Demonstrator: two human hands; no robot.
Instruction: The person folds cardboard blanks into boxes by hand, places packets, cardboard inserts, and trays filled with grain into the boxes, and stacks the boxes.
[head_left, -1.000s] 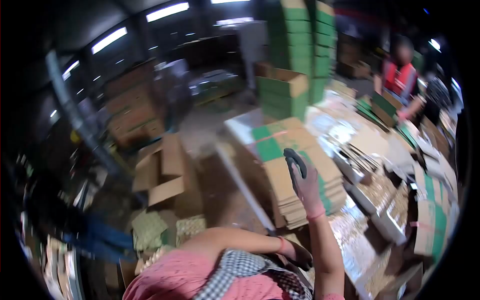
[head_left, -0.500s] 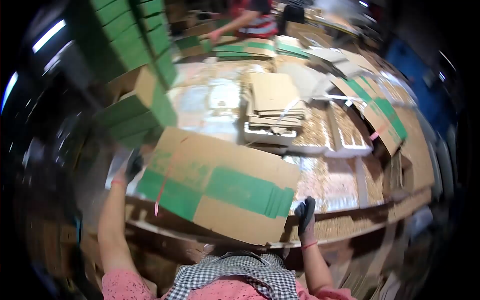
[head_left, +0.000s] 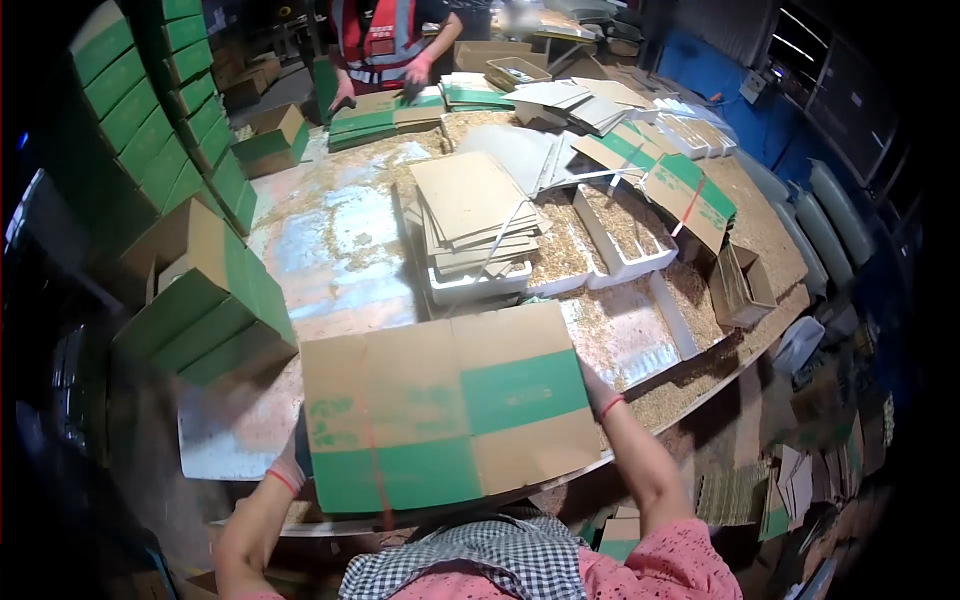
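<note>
A flattened cardboard box [head_left: 530, 440], brown with green printed blocks, is in front of my body at the table's near edge. A thin red strip runs down its left part. My left hand [head_left: 290, 466] is at its lower left edge, with dark glove fabric partly showing. At the right edge is my right hand [head_left: 594, 388], most of it behind the cardboard. Both hands hold the box between them; their fingertips are hidden.
Brown cardboard sheets [head_left: 470, 195] are piled on a white tray [head_left: 480, 287] beyond the box. Wood-shaving-like bits fill white-walled compartments [head_left: 630, 262]. An open green-and-brown carton [head_left: 215, 300] stands left, near tall green stacks [head_left: 140, 130]. A co-worker in a red vest [head_left: 385, 45] handles cardboard opposite.
The flattened box has turned from a slant to nearly level. My hands have shifted along its side edges, and the view has swung. The co-worker's upper body now shows.
</note>
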